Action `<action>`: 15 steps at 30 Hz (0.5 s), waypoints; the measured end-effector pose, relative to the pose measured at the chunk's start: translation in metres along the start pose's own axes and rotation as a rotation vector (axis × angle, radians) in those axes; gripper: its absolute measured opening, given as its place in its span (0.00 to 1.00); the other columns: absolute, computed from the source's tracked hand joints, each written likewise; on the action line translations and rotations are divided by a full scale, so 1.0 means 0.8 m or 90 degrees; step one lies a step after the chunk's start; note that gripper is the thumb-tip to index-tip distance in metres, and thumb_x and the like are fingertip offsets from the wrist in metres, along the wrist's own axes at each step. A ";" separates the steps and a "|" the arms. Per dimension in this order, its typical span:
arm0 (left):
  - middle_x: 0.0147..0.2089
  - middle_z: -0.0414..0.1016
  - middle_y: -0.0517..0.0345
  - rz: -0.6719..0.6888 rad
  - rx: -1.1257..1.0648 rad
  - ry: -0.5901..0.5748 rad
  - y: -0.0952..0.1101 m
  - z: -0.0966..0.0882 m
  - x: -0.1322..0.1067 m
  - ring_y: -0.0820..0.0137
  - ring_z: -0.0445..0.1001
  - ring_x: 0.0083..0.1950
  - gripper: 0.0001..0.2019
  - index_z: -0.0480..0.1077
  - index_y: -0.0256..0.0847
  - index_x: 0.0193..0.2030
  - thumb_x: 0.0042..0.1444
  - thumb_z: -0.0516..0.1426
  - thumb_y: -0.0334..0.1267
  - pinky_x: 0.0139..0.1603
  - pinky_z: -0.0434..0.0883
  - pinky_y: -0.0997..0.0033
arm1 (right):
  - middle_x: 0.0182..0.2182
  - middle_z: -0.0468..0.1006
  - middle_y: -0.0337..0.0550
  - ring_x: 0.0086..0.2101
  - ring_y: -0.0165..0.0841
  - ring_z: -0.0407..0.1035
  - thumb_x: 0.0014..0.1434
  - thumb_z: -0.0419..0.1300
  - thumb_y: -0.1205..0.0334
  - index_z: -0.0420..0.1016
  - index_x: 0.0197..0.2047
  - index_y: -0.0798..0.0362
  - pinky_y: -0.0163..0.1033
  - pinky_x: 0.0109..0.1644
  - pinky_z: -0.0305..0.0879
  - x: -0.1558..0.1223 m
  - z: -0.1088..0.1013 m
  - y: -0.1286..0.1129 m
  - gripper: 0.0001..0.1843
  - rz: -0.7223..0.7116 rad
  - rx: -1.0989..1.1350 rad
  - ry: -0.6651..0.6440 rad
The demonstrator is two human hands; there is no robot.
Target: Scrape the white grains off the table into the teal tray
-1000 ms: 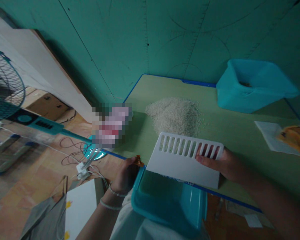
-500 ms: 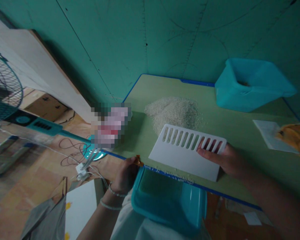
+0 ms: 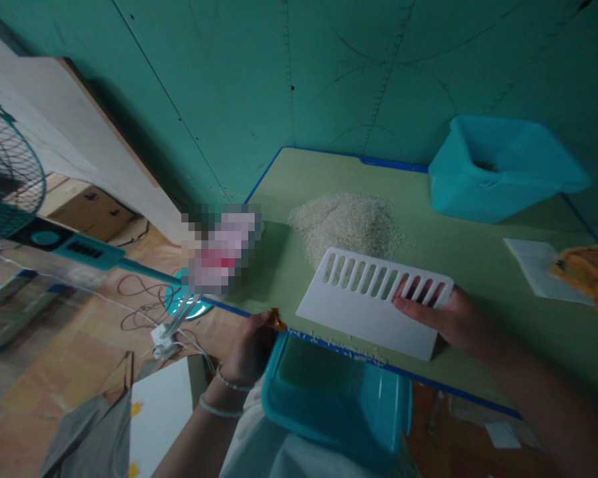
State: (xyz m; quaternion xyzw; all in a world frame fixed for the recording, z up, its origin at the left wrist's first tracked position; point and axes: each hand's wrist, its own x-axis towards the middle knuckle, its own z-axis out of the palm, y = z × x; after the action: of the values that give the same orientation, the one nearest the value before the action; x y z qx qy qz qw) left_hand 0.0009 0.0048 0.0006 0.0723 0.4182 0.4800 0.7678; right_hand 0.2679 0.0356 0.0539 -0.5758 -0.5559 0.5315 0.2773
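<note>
My right hand (image 3: 451, 315) is closed on the right end of a white slotted plastic panel (image 3: 363, 318), thumb in front and fingers showing behind the slots. The panel stands tilted on the table, its lower edge close to the front. Just behind it lies a heap of pale, rice-like grains (image 3: 346, 222). Some loose grains (image 3: 353, 348) line the table's front edge. Below that edge, a turquoise bin (image 3: 329, 425) rests at my lap. My left hand (image 3: 252, 345) is curled at the bin's left rim, fingers mostly hidden. A small orange-brown scrap (image 3: 276, 320) sits by its thumb.
On the green table (image 3: 458, 249), a second turquoise bin (image 3: 498, 179) stands back right, near a white sheet (image 3: 543, 269) and an orange-yellow object (image 3: 591, 272). A blurred-out item (image 3: 224, 249) lies at the left edge. A fan (image 3: 10, 179) and cables are further left.
</note>
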 end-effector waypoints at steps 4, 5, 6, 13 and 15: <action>0.27 0.80 0.53 0.020 0.037 0.012 -0.001 0.001 0.000 0.55 0.78 0.38 0.06 0.75 0.38 0.28 0.41 0.58 0.34 0.42 0.72 0.62 | 0.25 0.77 0.39 0.29 0.36 0.72 0.47 0.61 0.54 0.71 0.28 0.48 0.40 0.32 0.68 -0.002 0.003 0.003 0.07 -0.005 -0.001 -0.025; 0.26 0.80 0.54 0.019 0.034 0.016 0.000 0.001 0.000 0.56 0.78 0.37 0.05 0.74 0.39 0.28 0.41 0.59 0.34 0.42 0.72 0.62 | 0.26 0.77 0.39 0.29 0.36 0.72 0.47 0.61 0.55 0.71 0.28 0.48 0.39 0.32 0.68 -0.003 0.003 0.004 0.07 -0.006 -0.001 -0.032; 0.25 0.80 0.55 0.012 0.032 0.020 0.000 0.001 -0.001 0.56 0.78 0.37 0.05 0.74 0.39 0.28 0.41 0.59 0.35 0.42 0.72 0.62 | 0.26 0.78 0.38 0.29 0.35 0.72 0.48 0.61 0.55 0.71 0.28 0.48 0.39 0.32 0.68 -0.003 0.004 0.005 0.07 -0.008 0.000 -0.038; 0.27 0.80 0.55 -0.013 0.039 0.017 0.002 0.005 -0.004 0.56 0.78 0.37 0.07 0.73 0.38 0.28 0.40 0.60 0.36 0.39 0.72 0.63 | 0.24 0.77 0.38 0.27 0.34 0.70 0.48 0.60 0.56 0.72 0.27 0.49 0.37 0.30 0.67 -0.007 0.008 0.004 0.06 -0.016 0.000 -0.062; 0.28 0.80 0.56 0.004 0.029 0.017 0.002 0.006 -0.003 0.58 0.78 0.36 0.07 0.73 0.40 0.29 0.39 0.60 0.34 0.38 0.72 0.63 | 0.24 0.77 0.38 0.26 0.34 0.70 0.48 0.60 0.55 0.72 0.27 0.49 0.37 0.29 0.67 -0.007 0.008 0.004 0.07 -0.015 0.004 -0.059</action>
State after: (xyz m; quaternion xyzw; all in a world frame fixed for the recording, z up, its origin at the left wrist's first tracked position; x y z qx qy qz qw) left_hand 0.0024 0.0050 0.0058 0.0845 0.4389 0.4736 0.7589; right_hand 0.2642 0.0280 0.0513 -0.5431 -0.5735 0.5557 0.2595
